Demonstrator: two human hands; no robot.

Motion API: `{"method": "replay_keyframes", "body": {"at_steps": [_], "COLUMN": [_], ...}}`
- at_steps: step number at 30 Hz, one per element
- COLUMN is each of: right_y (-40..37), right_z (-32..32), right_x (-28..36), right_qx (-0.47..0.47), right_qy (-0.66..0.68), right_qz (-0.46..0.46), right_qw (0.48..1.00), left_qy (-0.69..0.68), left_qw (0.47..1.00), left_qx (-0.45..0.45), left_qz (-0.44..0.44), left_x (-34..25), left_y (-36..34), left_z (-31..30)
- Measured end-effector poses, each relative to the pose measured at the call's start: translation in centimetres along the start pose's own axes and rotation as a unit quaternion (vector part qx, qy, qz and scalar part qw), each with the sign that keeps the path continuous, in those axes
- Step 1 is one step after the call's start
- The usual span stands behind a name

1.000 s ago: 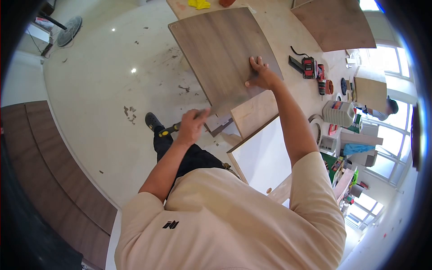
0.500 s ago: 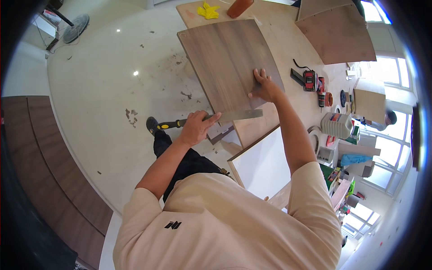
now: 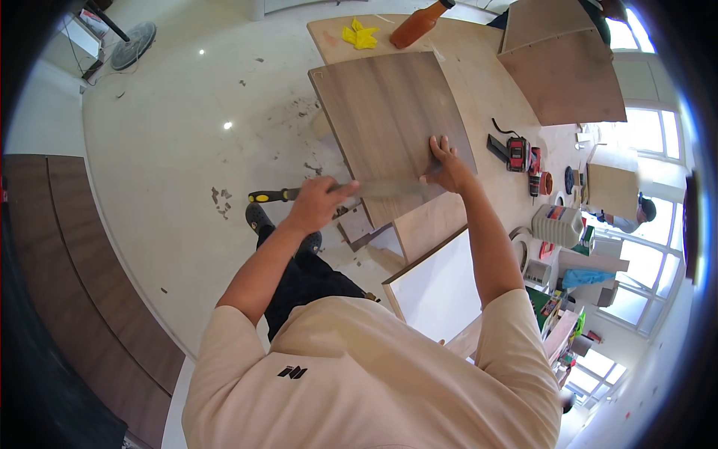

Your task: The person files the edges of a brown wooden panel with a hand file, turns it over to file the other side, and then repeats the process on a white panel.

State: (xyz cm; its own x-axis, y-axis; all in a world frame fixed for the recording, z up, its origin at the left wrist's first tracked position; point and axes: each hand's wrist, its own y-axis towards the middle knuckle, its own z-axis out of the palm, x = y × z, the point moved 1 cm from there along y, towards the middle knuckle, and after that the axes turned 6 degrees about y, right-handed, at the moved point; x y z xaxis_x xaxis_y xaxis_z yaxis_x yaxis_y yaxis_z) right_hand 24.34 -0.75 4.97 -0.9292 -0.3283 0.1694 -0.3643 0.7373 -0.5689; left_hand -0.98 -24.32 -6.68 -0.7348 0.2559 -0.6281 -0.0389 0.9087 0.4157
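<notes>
My left hand (image 3: 318,203) is closed around a long flat file (image 3: 271,196) with a black and yellow handle, gripping it where handle and blade meet. The file's metal blade is smeared by motion and lies along the near edge of a brown wood-grain panel (image 3: 385,112). My right hand (image 3: 451,168) rests on the panel near its right corner, fingers spread, thumb close to the blade's far end. Beneath the panel is a plywood-topped worktable (image 3: 479,90).
An orange bottle (image 3: 415,28) and a yellow crumpled piece (image 3: 360,34) lie beyond the panel. To the right are a red cordless drill (image 3: 523,153), a brown board box (image 3: 561,82) and a whitish jug (image 3: 557,226). A white-faced panel (image 3: 437,280) stands nearer me. Another person (image 3: 636,217) is far right.
The file and my left hand have moved left and slightly away from me along the panel's edge, and the blade has blurred. My right hand stays on the panel; the view has shifted slightly.
</notes>
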Motion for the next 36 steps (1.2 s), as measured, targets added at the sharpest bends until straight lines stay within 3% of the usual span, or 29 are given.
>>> {"method": "replay_keyframes", "body": {"at_steps": [4,7,9,11,14,16,18,21,24,27,32,33,36], "right_y": [-0.1,0.0,0.1,0.1,0.0,-0.1,-0.1,-0.3,-0.1,-0.3,-0.3,-0.4,-0.3], "right_z": [0.3,0.2,0.3,0.2,0.2,0.0,0.0,-0.2,-0.2,-0.4,-0.4,-0.4,-0.4], "right_x": [-0.3,-0.2,-0.2,-0.2,-0.1,0.1,0.2,0.6,0.8,0.9,1.1,1.1,1.0], "right_qx": [-0.003,-0.005,-0.005,-0.006,-0.008,-0.004,-0.003,-0.003,0.002,0.008,0.002,0.002,0.003], "right_qy": [0.009,0.008,0.008,0.007,0.017,0.015,0.014,0.011,0.012,0.013,0.038,0.036,0.03], "right_qz": [0.005,0.01,0.009,0.005,0.007,0.01,0.013,0.021,0.025,0.025,0.028,0.03,0.032], "right_qw": [1.0,1.0,1.0,1.0,1.0,1.0,1.0,1.0,1.0,1.0,0.999,0.999,0.999], "left_qy": [-0.062,0.006,0.015,-0.056,-0.026,-0.002,-0.029,-0.059,0.003,0.011,0.021,0.016,-0.016], "left_qw": [0.987,0.996,0.999,0.996,0.996,0.999,0.99,0.983,1.0,0.999,0.995,0.993,0.998], "left_qx": [-0.064,-0.05,0.027,0.058,0.09,0.002,-0.011,-0.033,-0.008,0.035,-0.036,-0.052,0.006], "left_qz": [-0.135,-0.067,-0.009,0.028,-0.007,-0.048,-0.136,-0.17,-0.026,0.015,-0.087,-0.106,-0.054], "left_x": [5.2,3.6,-0.7,-4.2,-1.5,2.7,7.5,8.3,4.1,3.3,11.9,12.5,9.5], "left_y": [0.9,1.2,0.0,-1.2,-3.0,-1.8,0.3,5.0,5.5,5.1,6.4,7.1,8.0], "left_z": [-1.3,0.2,2.5,1.9,1.3,-0.3,-1.7,-2.9,-0.8,-1.7,-4.7,-5.2,-3.8]}}
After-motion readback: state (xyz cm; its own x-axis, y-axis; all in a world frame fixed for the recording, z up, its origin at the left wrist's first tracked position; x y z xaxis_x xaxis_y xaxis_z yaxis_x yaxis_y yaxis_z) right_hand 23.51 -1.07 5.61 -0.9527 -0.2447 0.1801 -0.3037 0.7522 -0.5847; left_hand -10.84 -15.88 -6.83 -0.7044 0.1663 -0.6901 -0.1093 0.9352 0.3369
